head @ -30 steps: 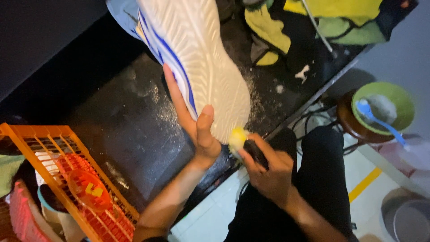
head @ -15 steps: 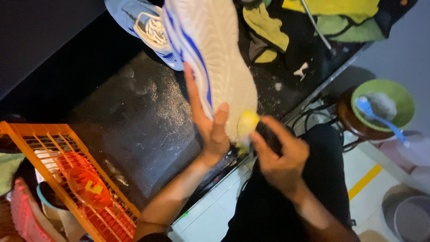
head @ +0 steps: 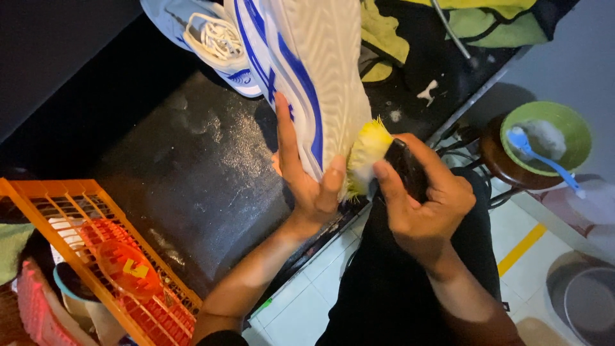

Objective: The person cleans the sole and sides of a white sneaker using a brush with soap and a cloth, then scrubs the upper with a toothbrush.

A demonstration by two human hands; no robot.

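The white shoe [head: 314, 83] with blue stripes is standing on its heel end at the front edge of the dark wet worktop [head: 192, 186], sole turned toward the camera, and the left hand [head: 307, 186] is cupping its lower end, thumb pressing on the sole and fingers lying along the striped side. The right hand [head: 423, 205] is gripping a dark-handled brush [head: 371, 157] whose yellow bristles are touching the sole's lower edge just beside the left thumb. The likely trouble lies in the wetness: the worktop is looking soapy, so the shoe could be slipping out of the one-hand hold and dropping off the edge to the tiled floor [head: 301, 307], and a hard stroke could be running the bristles onto the thumb. A second shoe [head: 205, 38], laces up, is lying just behind the held one, crowding the room to tilt it back. An orange plastic rack [head: 96, 256] is sitting at the lower left, well apart, and a green bowl [head: 551, 138] with a blue spoon [head: 538, 157] is resting on a small stool to the right, near the brushing elbow, where a wide swing could be knocking it.
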